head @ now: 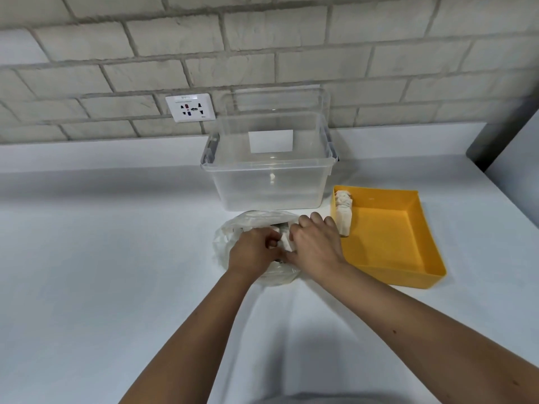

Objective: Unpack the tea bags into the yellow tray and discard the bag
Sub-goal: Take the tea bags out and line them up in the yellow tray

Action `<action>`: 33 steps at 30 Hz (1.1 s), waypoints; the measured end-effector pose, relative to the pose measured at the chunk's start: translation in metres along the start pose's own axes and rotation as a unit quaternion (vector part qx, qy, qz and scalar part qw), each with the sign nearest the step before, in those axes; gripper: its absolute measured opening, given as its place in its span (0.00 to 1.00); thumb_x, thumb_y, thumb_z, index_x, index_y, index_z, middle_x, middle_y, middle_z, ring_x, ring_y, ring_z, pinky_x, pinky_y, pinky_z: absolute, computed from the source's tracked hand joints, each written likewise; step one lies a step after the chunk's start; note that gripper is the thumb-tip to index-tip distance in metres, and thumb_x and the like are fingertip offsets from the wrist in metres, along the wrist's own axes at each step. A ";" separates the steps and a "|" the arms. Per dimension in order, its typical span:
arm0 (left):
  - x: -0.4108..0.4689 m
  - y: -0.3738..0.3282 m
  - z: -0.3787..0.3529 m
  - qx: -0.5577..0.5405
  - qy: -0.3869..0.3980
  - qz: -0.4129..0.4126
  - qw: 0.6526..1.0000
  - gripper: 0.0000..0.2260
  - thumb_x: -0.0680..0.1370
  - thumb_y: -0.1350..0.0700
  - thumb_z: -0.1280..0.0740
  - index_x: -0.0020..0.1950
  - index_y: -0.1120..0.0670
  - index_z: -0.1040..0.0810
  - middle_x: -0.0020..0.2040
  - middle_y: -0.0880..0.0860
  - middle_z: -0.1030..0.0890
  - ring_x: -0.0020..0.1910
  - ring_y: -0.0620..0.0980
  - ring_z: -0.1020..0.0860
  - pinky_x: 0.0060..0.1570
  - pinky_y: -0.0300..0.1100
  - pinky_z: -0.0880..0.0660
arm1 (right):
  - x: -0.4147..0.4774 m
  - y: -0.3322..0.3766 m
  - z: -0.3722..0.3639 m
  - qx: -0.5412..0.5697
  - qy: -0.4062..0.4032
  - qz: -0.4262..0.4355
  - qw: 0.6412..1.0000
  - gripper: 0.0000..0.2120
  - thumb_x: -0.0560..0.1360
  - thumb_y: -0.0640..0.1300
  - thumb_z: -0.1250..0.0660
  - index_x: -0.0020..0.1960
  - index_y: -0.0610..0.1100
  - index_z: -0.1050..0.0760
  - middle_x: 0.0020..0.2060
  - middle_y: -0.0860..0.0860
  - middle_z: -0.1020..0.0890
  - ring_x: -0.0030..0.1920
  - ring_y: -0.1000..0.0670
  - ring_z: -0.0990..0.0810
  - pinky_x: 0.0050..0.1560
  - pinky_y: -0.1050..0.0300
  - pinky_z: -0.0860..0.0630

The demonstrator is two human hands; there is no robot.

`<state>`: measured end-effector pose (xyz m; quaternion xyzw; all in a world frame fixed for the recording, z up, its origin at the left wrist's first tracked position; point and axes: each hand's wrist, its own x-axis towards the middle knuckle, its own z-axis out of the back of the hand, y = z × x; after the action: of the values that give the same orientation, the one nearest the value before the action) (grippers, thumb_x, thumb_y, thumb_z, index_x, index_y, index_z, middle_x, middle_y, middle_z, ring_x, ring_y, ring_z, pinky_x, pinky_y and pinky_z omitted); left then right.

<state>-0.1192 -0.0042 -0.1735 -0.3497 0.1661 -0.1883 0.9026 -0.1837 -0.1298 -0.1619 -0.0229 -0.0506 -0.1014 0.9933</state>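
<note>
A clear plastic bag lies on the white counter in front of me, crumpled and open at the top. My left hand and my right hand are both at its mouth, fingers curled around white tea bags that show between them. Just to the right stands the yellow tray. A row of white tea bags leans along its left wall. What else the bag holds is hidden by my hands.
A clear, lidless plastic bin stands behind the bag against the brick wall. A wall socket is to its left. The counter's right edge runs close past the tray.
</note>
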 end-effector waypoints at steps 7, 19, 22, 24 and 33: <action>0.005 0.004 -0.006 0.008 -0.019 0.025 0.999 0.11 0.71 0.55 0.25 0.52 0.46 0.19 0.39 0.42 0.19 0.46 0.43 0.20 0.45 0.39 0.25 | -0.002 -0.014 0.009 0.050 -0.027 -0.020 0.998 0.09 0.77 0.49 0.37 0.53 0.49 0.20 0.50 0.52 0.21 0.56 0.48 0.25 0.56 0.52 0.34; -0.003 0.003 0.004 -0.151 -0.034 0.056 0.986 0.07 0.73 0.58 0.25 0.42 0.53 0.23 0.37 0.48 0.20 0.36 0.45 0.22 0.41 0.36 0.24 | -0.020 -0.042 0.034 0.354 -0.040 -0.124 0.926 0.07 0.72 0.47 0.31 0.40 0.45 0.27 0.34 0.54 0.21 0.35 0.51 0.23 0.36 0.53 0.27; -0.015 0.001 0.015 -0.336 -0.027 0.101 0.936 0.06 0.74 0.64 0.28 0.48 0.58 0.22 0.41 0.55 0.19 0.36 0.51 0.19 0.39 0.40 0.19 | -0.026 -0.046 0.035 0.416 -0.042 -0.122 0.900 0.05 0.73 0.42 0.30 0.42 0.44 0.26 0.33 0.56 0.22 0.32 0.55 0.25 0.35 0.57 0.29; -0.021 -0.002 0.021 -0.421 -0.014 0.116 0.900 0.10 0.75 0.66 0.28 0.54 0.59 0.21 0.43 0.55 0.17 0.36 0.51 0.17 0.40 0.39 0.18 | -0.028 -0.050 0.036 0.450 -0.038 -0.112 0.885 0.03 0.74 0.40 0.31 0.45 0.46 0.24 0.35 0.56 0.22 0.32 0.58 0.26 0.36 0.61 0.29; -0.035 -0.009 0.034 -0.400 0.004 0.046 0.915 0.06 0.76 0.58 0.27 0.49 0.60 0.14 0.45 0.59 0.13 0.41 0.50 0.16 0.45 0.35 0.20 | -0.031 -0.047 0.052 0.562 0.064 -0.012 0.825 0.01 0.74 0.43 0.27 0.45 0.46 0.17 0.38 0.54 0.16 0.38 0.59 0.23 0.43 0.68 0.27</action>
<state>-0.1377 0.0248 -0.1375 -0.6728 0.2469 -0.0662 0.6943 -0.2284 -0.1662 -0.1120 0.5464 -0.0352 -0.0686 0.8340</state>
